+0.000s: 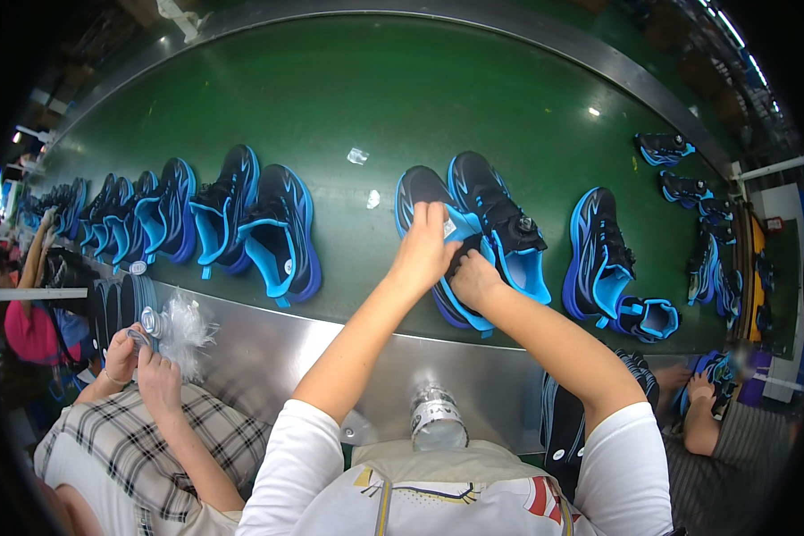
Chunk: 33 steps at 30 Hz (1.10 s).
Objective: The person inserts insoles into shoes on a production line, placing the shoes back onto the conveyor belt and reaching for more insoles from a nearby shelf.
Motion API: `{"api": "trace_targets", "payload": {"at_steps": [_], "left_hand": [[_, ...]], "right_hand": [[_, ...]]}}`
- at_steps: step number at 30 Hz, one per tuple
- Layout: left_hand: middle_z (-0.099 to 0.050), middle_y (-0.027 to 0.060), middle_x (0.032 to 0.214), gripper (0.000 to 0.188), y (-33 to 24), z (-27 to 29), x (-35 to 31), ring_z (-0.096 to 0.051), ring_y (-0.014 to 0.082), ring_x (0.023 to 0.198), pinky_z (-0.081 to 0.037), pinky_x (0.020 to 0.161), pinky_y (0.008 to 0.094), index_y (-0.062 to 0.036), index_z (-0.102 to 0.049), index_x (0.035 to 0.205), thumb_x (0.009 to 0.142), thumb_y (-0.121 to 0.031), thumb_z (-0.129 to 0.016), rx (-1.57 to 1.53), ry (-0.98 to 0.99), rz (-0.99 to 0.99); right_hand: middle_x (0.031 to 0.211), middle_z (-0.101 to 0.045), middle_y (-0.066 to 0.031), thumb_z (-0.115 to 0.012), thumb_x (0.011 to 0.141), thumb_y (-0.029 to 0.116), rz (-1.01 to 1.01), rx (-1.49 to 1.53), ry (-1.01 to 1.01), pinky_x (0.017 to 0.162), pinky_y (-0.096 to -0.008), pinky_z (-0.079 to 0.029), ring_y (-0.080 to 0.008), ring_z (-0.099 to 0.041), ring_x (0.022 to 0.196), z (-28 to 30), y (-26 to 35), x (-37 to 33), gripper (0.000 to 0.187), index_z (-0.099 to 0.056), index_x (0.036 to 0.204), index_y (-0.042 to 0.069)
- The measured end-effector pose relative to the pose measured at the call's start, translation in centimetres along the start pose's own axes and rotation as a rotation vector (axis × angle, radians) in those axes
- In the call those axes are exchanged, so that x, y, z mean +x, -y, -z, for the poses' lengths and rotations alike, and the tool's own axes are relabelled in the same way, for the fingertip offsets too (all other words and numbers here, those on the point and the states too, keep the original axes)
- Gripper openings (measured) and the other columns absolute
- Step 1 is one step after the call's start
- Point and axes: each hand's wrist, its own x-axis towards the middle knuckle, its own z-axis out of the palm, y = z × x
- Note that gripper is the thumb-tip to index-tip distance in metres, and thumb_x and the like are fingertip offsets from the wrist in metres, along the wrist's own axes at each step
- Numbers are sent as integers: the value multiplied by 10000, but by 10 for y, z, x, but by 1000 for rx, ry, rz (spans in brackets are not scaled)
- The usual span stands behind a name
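Observation:
A black sneaker with a bright blue sole lies in front of me, toe pointing away. My left hand pinches its tongue, whose light blue lining is turned out and carries a small white label. My right hand is closed at the shoe's opening, gripping dark material there; its fingertips are partly hidden. Close on the right side, a matching sneaker with a round dial on its upper touches or nearly touches the held one.
Matching sneakers line the green belt leftward; more stand rightward. Small clear scraps lie on the belt. A metal ledge runs along my side, holding a roll of clear tape. Co-workers' hands work at left and right.

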Motion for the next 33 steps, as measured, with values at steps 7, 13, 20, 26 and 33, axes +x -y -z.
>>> {"api": "trace_targets", "payload": {"at_steps": [7, 13, 20, 26, 33], "left_hand": [[-468, 153, 843, 331, 19, 7, 12, -490, 312, 789, -407, 703, 366, -24, -385, 862, 694, -83, -664, -81, 27, 36], [-496, 177, 924, 377, 11, 13, 6, -512, 333, 841, -411, 728, 376, -10, -398, 1050, 747, -87, -609, -53, -63, -116], [-490, 179, 992, 248, -39, 24, -46, -499, 346, 953, -406, 819, 342, -2, -481, 992, 757, 5, -559, -85, 30, -204], [-446, 185, 1027, 320, -16, 3, -25, -508, 375, 892, -449, 713, 401, -12, -441, 1020, 722, 6, -555, 307, -92, -186], [-474, 186, 994, 287, -8, 50, 14, -539, 393, 794, -458, 645, 428, -22, -427, 1047, 769, 0, -493, 522, 111, -324]], "right_hand": [[963, -610, -137, -259, 833, 331, 54, 525, 237, 1037, -385, -119, -228, -515, 1025, 41, -4, -42, 502, -631, 911, 2], [910, -580, -156, -478, 755, 212, -174, 798, -823, 951, -404, -303, -265, -522, 937, -4, 32, -61, 254, -583, 790, -17], [875, -524, -82, -695, 635, 53, -287, 906, -1220, 695, -333, -442, -251, -510, 826, -59, 87, -112, 188, -549, 743, 5], [1185, -431, -180, -582, 770, 131, -337, 964, -1124, 901, -411, -366, -317, -466, 1031, -42, 98, -128, 432, -449, 1162, 7], [982, -517, -150, -608, 688, 75, -1112, 807, -1030, 799, -391, -391, -308, -490, 906, -135, 98, -261, 306, -520, 975, 15]]}}
